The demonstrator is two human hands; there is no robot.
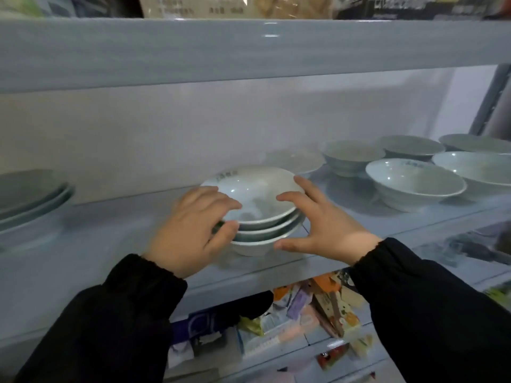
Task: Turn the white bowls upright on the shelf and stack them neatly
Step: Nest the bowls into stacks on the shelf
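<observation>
A stack of three upright white bowls stands near the front edge of the pale shelf, in the middle of the head view. My left hand wraps the stack's left side, fingers on the rim of the top bowl and thumb against the lower bowls. My right hand is spread beside the right side of the stack, fingers apart, close to the rims; whether it touches them is unclear. Several more white bowls sit upright and single on the shelf to the right.
A pile of plates lies at the shelf's far left. The shelf board above hangs low over the bowls. Below the shelf, colourful packets and boxes fill the lower level. A metal upright stands at the right.
</observation>
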